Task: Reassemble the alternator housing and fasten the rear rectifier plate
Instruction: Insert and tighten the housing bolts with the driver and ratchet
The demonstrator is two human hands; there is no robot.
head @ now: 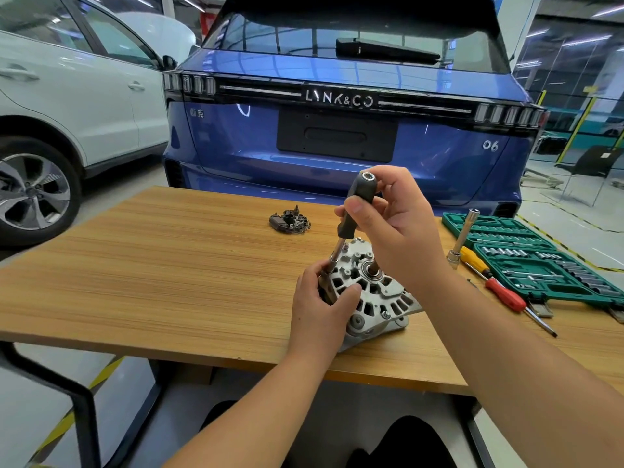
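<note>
Far left, a white car (67, 96) sits parked, alloy wheel showing. Moving in, the wooden table (152, 265) stretches across the view. Behind it stands a blue car (337, 146), and the tailgate reads plainly "LYNK&CO", with "06" low on the right and small characters on the left that are too blurred to read. On the table's far middle lies the rear rectifier plate (290, 221), dark and well apart from the hands. Now the action: the left hand (320, 305) curls round the near side of the alternator housing (371, 298), fingers also closing on the lower shaft of the nut driver (354, 211). The silver housing stands on the table near the front edge, bearing and shaft end facing up. The right hand (398, 228) grips the driver's black handle from the side, thumb across it, the tool tilted, its tip down at the housing's left rim, probably on a bolt, though the fingers hide it. To the right lie a long socket extension (463, 238), a yellow screwdriver (476, 263) and a red screwdriver (506, 295), then the open green socket set case (540, 261).
</note>
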